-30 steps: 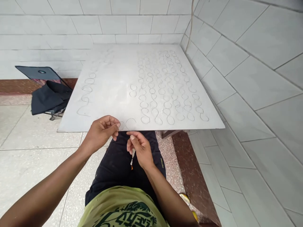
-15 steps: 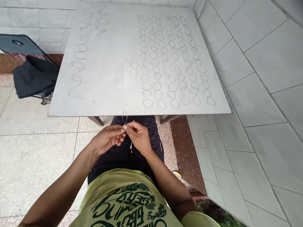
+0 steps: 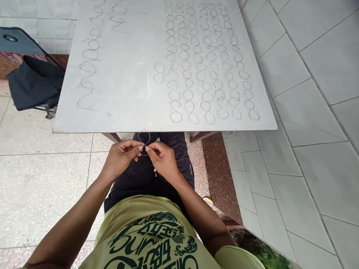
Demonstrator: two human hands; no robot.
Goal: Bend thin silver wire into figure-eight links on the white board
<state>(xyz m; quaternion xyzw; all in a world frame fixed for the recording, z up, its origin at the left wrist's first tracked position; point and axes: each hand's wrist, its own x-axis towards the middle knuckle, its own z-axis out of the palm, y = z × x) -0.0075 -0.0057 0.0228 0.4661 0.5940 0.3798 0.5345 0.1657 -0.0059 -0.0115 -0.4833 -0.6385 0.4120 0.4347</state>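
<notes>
A thin wire bent into a figure-eight (image 3: 149,137) is held in front of my lap, just off the table's near edge. Its upper loop stands above my fingertips and its lower curve shows between my hands. My left hand (image 3: 122,155) pinches the wire at its crossing from the left side. From the right, the thumb and fingers of my right hand (image 3: 163,158) pinch it too. Rows of similar figure-eight wires (image 3: 186,70) lie on the right part of the white table (image 3: 123,112), with a single figure-eight wire (image 3: 159,78) left of them.
Wavy lengths of wire (image 3: 89,83) lie along the table's left side. A folding chair (image 3: 25,39) with a dark cloth (image 3: 33,82) on it stands left of the table. A tiled wall (image 3: 316,112) rises close on the right.
The wire's upper loop now appears wider and rounder, and its lower curve has come into sight. My hands have moved slightly apart and up. The camera view has shifted a little.
</notes>
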